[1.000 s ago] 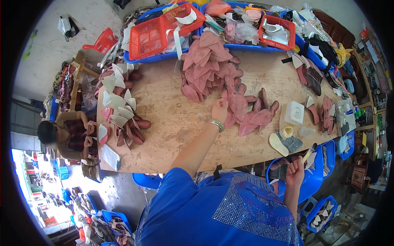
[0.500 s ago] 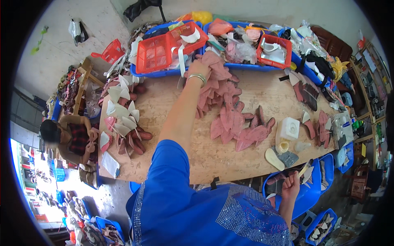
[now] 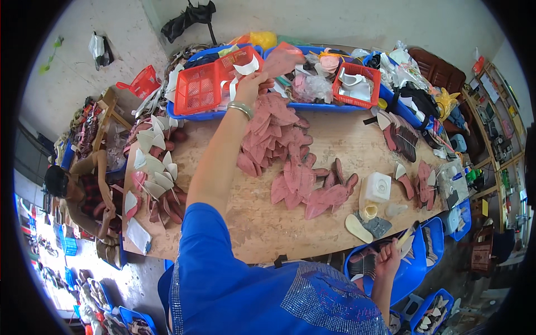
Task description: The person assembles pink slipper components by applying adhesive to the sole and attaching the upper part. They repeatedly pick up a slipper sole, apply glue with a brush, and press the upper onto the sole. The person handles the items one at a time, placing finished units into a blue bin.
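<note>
My left hand (image 3: 252, 88), a bracelet at its wrist, is raised over the far edge of the table. Its closed fingers grip a pink shoe piece (image 3: 281, 60), which overlaps the things in the bin behind. Just below the hand lies a heap of similar pink shoe pieces (image 3: 272, 128), with more spread toward the table's middle (image 3: 298, 181). My right hand (image 3: 387, 260) is closed round the pale handle of a brush (image 3: 407, 234), beyond the table's near right edge. Near that hand stand a white plastic container (image 3: 377, 187) and a pale sole-shaped piece (image 3: 358, 229).
Blue bins with red baskets (image 3: 196, 88) line the far edge. Pink and white shoe pieces (image 3: 153, 173) pile up at the left, where another person (image 3: 84, 195) works. Dark shoe parts (image 3: 402, 139) lie at the right. A blue bin (image 3: 410, 279) stands below my right hand.
My left hand has lifted off the heap and moved up and slightly left, a pink shoe piece now in its fingers. My right hand still holds the brush. The view has shifted a little.
</note>
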`<move>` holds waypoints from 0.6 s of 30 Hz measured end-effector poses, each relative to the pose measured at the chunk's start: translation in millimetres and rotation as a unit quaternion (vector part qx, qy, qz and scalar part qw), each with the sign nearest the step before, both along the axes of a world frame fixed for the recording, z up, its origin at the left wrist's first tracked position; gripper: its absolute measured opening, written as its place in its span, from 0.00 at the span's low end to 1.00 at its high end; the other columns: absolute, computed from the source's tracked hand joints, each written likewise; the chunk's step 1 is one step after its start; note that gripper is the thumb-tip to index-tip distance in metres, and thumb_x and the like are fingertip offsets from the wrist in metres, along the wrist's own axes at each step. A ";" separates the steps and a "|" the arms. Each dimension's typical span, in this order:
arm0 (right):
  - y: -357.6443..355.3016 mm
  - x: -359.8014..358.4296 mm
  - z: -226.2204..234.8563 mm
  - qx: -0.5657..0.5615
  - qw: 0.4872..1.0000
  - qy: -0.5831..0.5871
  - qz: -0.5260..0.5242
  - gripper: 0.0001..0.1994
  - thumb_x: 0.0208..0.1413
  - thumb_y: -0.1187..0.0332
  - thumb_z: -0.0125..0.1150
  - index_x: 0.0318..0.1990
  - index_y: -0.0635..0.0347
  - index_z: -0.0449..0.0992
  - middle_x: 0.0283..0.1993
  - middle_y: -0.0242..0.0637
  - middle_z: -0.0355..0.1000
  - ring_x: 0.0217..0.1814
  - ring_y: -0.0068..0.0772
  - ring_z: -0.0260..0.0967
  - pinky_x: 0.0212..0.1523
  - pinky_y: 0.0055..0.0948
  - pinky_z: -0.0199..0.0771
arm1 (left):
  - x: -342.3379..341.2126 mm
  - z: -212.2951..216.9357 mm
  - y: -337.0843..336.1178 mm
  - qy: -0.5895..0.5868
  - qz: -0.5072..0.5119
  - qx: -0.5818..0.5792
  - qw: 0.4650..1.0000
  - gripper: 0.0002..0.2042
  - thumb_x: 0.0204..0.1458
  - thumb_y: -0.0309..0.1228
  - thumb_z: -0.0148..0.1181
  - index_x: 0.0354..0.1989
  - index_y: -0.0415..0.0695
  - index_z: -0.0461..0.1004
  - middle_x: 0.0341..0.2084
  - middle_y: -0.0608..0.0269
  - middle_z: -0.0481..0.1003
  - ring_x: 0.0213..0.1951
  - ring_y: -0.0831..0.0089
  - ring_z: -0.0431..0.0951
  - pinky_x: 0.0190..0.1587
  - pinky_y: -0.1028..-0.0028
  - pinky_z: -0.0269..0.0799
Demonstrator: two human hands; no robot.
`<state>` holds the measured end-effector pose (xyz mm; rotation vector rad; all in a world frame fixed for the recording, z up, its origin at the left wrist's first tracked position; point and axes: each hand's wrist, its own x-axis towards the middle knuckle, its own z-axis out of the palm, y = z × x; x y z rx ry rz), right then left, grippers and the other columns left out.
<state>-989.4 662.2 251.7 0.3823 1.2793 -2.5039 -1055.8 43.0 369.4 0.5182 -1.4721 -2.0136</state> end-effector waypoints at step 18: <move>-101.1 -39.7 -2.4 0.179 0.965 0.012 0.190 0.12 0.61 0.65 0.54 0.50 0.57 0.68 0.39 0.36 0.74 0.37 0.27 0.74 0.29 0.19 0.69 | 242.2 -109.3 256.9 -0.029 -0.112 0.150 0.982 0.08 0.64 0.33 0.45 0.47 0.48 0.68 0.34 0.69 0.74 0.37 0.78 0.77 0.42 0.72 0.75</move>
